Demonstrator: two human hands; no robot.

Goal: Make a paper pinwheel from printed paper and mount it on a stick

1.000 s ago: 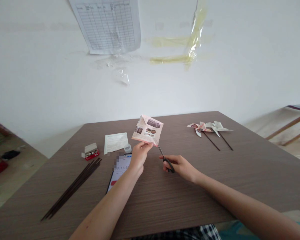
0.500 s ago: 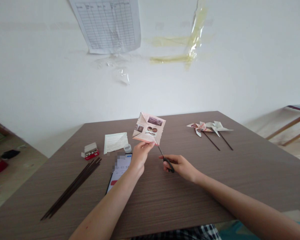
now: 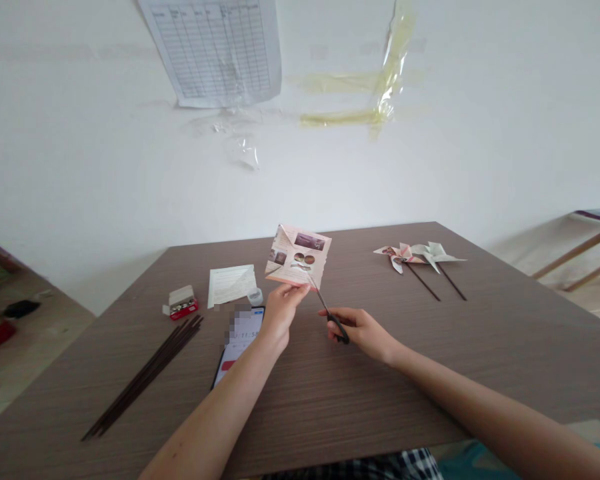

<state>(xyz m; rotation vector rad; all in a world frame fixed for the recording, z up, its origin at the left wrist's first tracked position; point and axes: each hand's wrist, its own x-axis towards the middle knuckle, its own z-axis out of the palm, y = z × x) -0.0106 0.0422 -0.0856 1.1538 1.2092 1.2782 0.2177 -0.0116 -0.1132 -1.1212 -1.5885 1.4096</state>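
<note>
My left hand pinches the lower edge of a square of printed magazine paper, held up above the table. My right hand grips black-handled scissors by the loops. Their thin blades point up and to the left, and the tips meet the paper's lower right edge. A smartphone lies on the table beneath my left wrist, partly hidden by it.
On the brown wood-grain table lie a bundle of dark sticks, a small red box, a white paper sheet and several paper pinwheels on sticks. A white wall stands behind.
The paper has shifted slightly right and turned a little in my left hand. The scissors and my right hand have barely moved.
</note>
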